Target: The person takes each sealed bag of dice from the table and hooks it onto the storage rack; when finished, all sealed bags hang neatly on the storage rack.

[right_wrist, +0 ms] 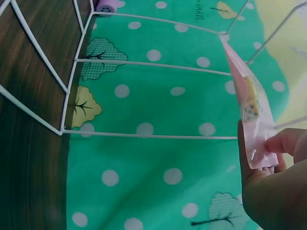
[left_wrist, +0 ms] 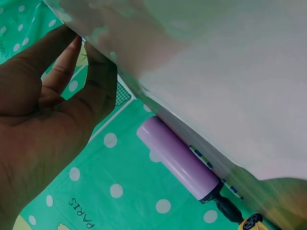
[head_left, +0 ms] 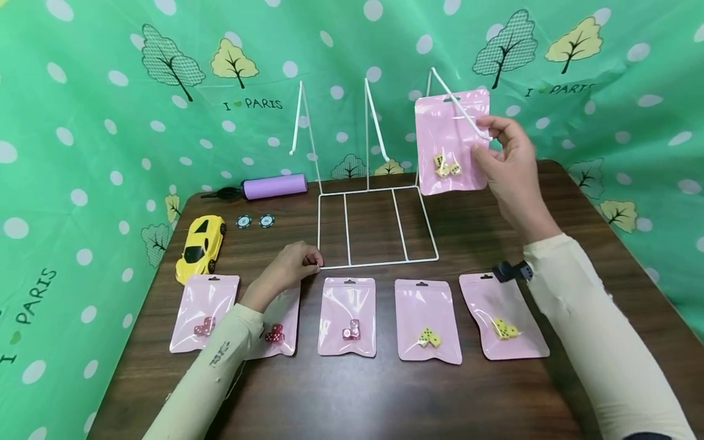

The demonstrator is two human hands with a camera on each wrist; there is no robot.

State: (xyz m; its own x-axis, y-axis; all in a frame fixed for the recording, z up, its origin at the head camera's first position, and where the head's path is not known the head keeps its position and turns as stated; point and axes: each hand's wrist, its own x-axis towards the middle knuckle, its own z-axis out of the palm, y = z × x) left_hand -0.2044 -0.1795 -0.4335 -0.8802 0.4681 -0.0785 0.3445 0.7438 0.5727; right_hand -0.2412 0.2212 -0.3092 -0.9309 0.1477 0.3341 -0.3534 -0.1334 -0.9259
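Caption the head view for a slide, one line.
Right hand holds a pink pouch with yellow dice at a hook of a white wire rack; left hand at its near left corner.

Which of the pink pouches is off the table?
The pouch of yellow dice pinched in the right hand; the other five pouches lie on the table.

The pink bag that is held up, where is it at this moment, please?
In the head view, the pink bag is right of centre, at the white rack's rightmost hook, with its right edge gripped by the right hand.
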